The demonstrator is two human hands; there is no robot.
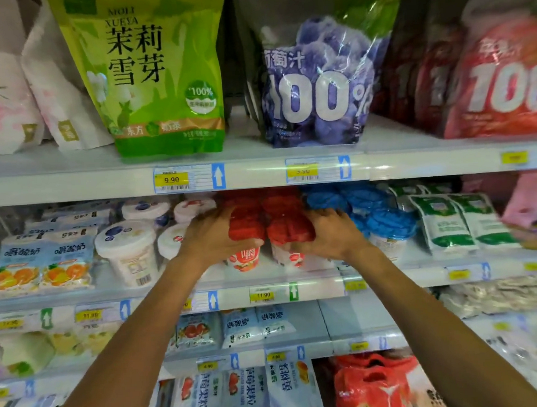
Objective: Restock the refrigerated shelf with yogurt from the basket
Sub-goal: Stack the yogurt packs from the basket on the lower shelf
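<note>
Both my hands reach into the second shelf (266, 286) of the cooler. My left hand (214, 237) curls around a red-capped yogurt cup (246, 228) from its left side. My right hand (329, 234) wraps a second red-capped yogurt cup (289, 230) from the right. The two cups stand side by side and touch, at the front of a row of more red-capped cups (260, 200) behind them. Their white bodies with red print show below my fingers. The basket is out of view.
Blue-capped cups (386, 220) stand right of the red ones, white tubs (127, 245) to the left. Orange yogurt pouches (43, 266) and green-white pouches (456, 222) flank them. Large juice and tea bags (156, 71) fill the shelf above. More pouches lie on lower shelves.
</note>
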